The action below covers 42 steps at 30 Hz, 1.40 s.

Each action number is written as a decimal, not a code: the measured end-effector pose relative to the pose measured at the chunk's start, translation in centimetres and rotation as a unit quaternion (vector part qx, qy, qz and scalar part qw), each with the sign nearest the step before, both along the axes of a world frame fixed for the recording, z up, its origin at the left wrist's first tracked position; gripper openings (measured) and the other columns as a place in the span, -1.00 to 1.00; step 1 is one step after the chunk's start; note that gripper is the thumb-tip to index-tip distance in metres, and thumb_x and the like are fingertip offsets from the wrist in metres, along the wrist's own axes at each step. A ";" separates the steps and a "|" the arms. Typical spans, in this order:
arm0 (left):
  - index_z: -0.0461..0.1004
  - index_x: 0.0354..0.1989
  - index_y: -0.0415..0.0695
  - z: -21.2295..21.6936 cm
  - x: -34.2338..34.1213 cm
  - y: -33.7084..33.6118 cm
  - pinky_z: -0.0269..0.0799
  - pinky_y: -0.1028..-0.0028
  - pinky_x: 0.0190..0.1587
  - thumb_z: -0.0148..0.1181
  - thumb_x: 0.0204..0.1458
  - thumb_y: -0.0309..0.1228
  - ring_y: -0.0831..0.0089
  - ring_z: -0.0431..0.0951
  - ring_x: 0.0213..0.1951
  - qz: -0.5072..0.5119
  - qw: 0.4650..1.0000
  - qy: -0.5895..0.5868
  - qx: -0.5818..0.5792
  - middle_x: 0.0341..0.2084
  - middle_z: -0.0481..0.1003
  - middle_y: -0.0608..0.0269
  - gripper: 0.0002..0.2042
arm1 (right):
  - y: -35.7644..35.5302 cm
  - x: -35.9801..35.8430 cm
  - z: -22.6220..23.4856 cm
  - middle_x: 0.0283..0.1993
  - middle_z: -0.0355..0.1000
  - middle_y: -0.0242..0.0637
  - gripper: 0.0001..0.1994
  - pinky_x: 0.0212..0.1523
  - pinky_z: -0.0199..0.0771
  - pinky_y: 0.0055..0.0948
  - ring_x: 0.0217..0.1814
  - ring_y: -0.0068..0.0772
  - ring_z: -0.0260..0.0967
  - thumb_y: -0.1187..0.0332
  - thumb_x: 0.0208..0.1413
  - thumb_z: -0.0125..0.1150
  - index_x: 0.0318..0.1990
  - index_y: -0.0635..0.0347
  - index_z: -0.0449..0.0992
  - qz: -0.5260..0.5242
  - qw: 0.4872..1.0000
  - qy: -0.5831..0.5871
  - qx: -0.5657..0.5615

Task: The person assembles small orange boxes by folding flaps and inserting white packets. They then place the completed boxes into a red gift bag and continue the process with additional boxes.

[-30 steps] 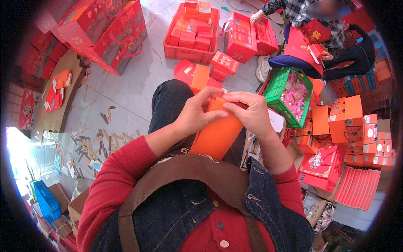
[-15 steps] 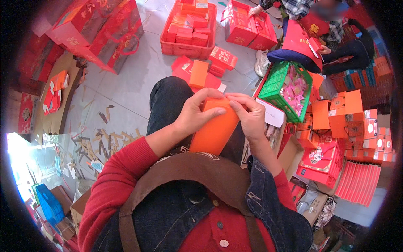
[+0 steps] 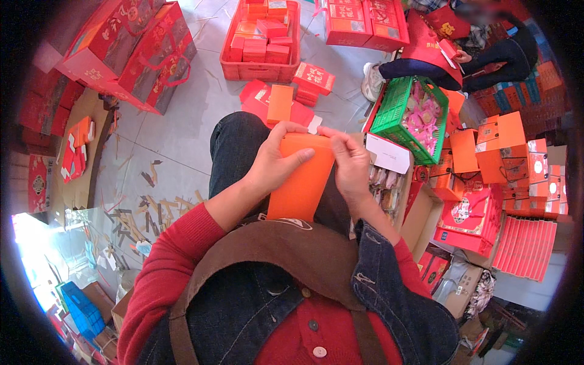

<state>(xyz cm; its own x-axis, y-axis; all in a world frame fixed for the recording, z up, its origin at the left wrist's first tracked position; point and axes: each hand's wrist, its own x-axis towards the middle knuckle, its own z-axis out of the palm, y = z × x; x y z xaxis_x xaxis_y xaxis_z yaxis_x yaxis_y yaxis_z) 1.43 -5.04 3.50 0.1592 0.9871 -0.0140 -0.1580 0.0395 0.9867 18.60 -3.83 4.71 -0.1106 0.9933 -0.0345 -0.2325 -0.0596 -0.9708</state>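
An orange box (image 3: 298, 194) stands over my lap, tilted with its lower end near my brown apron. My left hand (image 3: 271, 161) grips its left side, the thumb lying across the front face and the fingers behind the far edge. At the box's far right corner, my right hand (image 3: 351, 161) has its thumb and fingers pinched together on the edge. Whatever flap lies between those fingertips is too small to make out. Just beyond my hands, an orange box (image 3: 280, 103) rests on flat red card pieces (image 3: 255, 94).
A red crate (image 3: 258, 72) of small boxes stands ahead, beside stacked red boxes (image 3: 313, 79). To the right are a green crate (image 3: 389, 115) of pink packets and piled orange boxes (image 3: 499, 146). Red gift bags (image 3: 152, 79) stand left. A co-worker's hand (image 3: 463, 56) holds a red box.
My right hand has shifted away from my left toward the box's right corner. The held box now sits straighter. The co-worker's other hand no longer shows on the red boxes.
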 end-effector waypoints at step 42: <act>0.33 -0.13 -0.18 0.3 -23.8 -8.1 0.49 0.45 -0.16 0.15 0.10 -0.34 0.42 0.48 -0.20 0.593 0.800 -0.072 0.056 -0.23 0.45 0.19 -0.75 | 23.9 0.2 -4.4 -0.32 0.48 0.15 -0.61 -0.12 0.44 -0.11 -0.21 0.08 0.47 0.19 -0.28 0.20 -0.38 0.39 0.55 -0.121 0.752 -0.644 0.073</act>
<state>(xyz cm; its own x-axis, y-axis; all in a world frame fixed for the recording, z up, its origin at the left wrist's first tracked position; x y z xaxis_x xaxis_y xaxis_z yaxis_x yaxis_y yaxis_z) -22.34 -13.10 3.80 -0.8980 0.4395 0.0195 -0.1310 -0.3094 0.9419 18.84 20.10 0.28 0.1055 0.9824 0.1539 0.9195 -0.0375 -0.3912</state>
